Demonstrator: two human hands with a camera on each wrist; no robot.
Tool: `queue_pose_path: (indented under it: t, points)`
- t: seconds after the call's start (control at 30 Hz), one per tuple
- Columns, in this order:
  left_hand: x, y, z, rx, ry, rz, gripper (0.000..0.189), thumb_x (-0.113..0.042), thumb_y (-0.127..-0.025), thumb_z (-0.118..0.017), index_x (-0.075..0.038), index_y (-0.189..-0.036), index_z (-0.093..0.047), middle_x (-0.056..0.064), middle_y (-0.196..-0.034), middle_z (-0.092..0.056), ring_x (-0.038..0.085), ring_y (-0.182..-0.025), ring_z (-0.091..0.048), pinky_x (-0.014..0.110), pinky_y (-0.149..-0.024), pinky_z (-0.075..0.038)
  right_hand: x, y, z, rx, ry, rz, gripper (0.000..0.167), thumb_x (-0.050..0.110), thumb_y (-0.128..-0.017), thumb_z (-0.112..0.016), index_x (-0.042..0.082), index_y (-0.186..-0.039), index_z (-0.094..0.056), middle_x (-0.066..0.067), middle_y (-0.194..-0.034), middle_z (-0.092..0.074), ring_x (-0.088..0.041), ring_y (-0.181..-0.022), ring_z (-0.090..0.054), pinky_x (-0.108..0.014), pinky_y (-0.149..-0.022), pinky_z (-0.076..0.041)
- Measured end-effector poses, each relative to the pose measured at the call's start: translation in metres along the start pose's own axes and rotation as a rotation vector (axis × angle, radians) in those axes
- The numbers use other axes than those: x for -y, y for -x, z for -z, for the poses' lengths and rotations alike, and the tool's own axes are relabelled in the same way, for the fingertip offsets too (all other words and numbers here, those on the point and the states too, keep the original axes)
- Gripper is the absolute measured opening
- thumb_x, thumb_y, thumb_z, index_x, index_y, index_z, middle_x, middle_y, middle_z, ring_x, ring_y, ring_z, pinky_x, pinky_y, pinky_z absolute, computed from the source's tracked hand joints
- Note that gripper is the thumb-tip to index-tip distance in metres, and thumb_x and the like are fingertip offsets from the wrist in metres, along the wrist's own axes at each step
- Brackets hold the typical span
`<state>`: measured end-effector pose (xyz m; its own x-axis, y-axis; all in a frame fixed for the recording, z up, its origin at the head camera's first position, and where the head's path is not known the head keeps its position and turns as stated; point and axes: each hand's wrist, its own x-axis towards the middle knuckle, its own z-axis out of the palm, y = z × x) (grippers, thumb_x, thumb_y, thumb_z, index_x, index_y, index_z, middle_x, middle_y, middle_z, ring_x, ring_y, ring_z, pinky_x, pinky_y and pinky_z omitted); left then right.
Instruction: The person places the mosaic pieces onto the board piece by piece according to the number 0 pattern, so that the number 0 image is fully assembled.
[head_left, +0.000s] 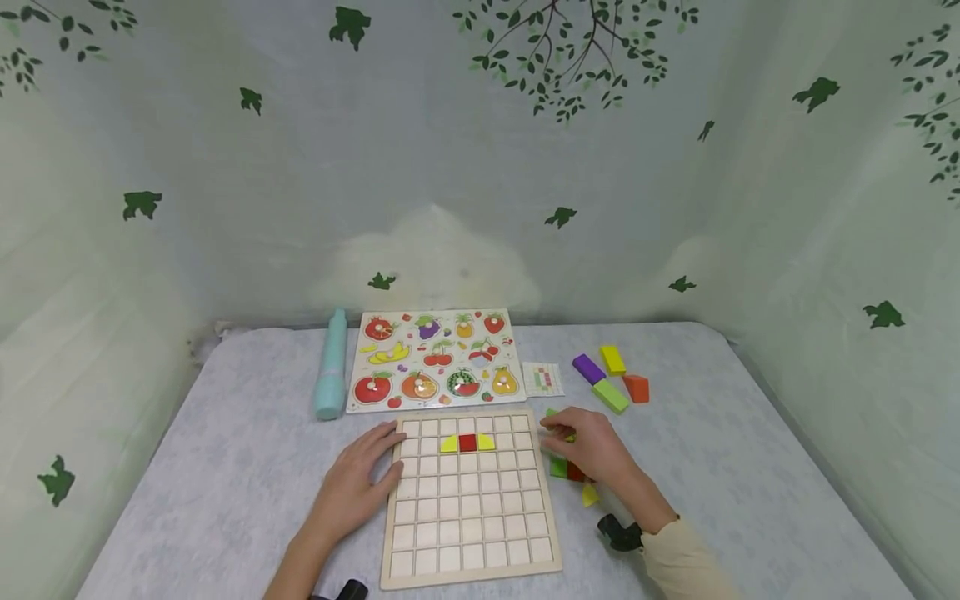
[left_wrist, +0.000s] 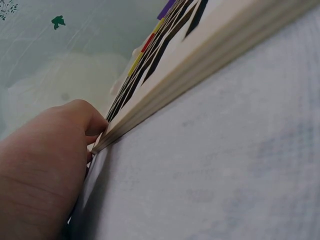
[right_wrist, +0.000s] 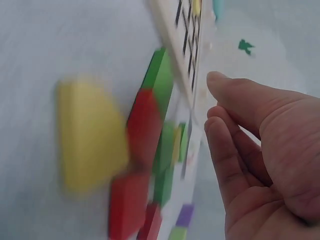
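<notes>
My left hand (head_left: 355,485) rests at the left edge of a wooden grid board (head_left: 470,507), its fingertips and thumb on the rim. In the board's second row sit a red square block (head_left: 467,442) and, on either side of it, yellow curved blocks (head_left: 449,443). Beyond the board's right edge, my right hand (head_left: 594,446) hovers over loose blocks, partly hiding them. Its thumb and fingertips stand slightly apart, with nothing showing between them in the right wrist view. Below it lie a yellow rounded block (right_wrist: 92,135), red blocks (right_wrist: 145,125) and green blocks (right_wrist: 162,75).
Behind the board lies a fruit puzzle (head_left: 408,400), with a light blue bottle (head_left: 331,367) to its left and a small pattern card (head_left: 542,379) to its right. Farther right are purple (head_left: 588,368), yellow (head_left: 612,360), light green (head_left: 611,396) and orange (head_left: 637,388) blocks.
</notes>
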<state>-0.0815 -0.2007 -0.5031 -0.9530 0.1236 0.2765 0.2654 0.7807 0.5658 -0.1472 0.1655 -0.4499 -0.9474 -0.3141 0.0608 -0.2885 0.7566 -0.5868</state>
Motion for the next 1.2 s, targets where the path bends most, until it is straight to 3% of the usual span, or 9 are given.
queue_pose_path:
  t: [0.27,0.6,0.87,1.2]
  points:
    - [0.000,0.004,-0.002,0.011,0.015,0.021,0.045,-0.019,-0.093,-0.075,-0.014,-0.137,-0.066,0.006,-0.155,-0.053,0.033,-0.144,-0.047,0.060,-0.116,-0.039,-0.024,0.012,0.012,-0.018,0.044,-0.071,0.033,0.020,-0.084,-0.087,0.012,-0.115,-0.078,0.005,-0.103,-0.074,-0.007,-0.085,-0.064,-0.026,-0.077,-0.059]
    - [0.000,0.000,0.001,0.003,0.004,0.003,0.044,-0.018,-0.094,-0.074,-0.013,-0.136,-0.066,0.008,-0.155,-0.052,0.034,-0.144,-0.047,0.059,-0.116,-0.039,-0.041,0.018,0.019,-0.037,0.120,-0.134,0.037,0.021,-0.084,-0.087,0.010,-0.118,-0.077,0.000,-0.105,-0.073,-0.014,-0.090,-0.064,-0.033,-0.081,-0.062]
    - [0.002,0.002,0.001,-0.011,0.025,-0.004,0.043,-0.017,-0.093,-0.074,-0.012,-0.135,-0.067,0.009,-0.154,-0.054,0.034,-0.143,-0.048,0.060,-0.115,-0.040,-0.052,0.024,0.023,-0.031,0.152,-0.136,0.039,0.018,-0.084,-0.086,0.009,-0.121,-0.075,-0.004,-0.112,-0.073,-0.020,-0.099,-0.068,-0.041,-0.089,-0.062]
    - [0.001,0.000,0.002,-0.012,0.023,0.001,0.040,-0.019,-0.095,-0.072,-0.013,-0.135,-0.067,0.007,-0.154,-0.053,0.033,-0.144,-0.048,0.059,-0.115,-0.040,-0.062,0.026,0.026,0.001,0.175,-0.139,0.033,0.022,-0.085,-0.086,0.012,-0.115,-0.077,-0.001,-0.106,-0.073,-0.016,-0.094,-0.064,-0.039,-0.086,-0.062]
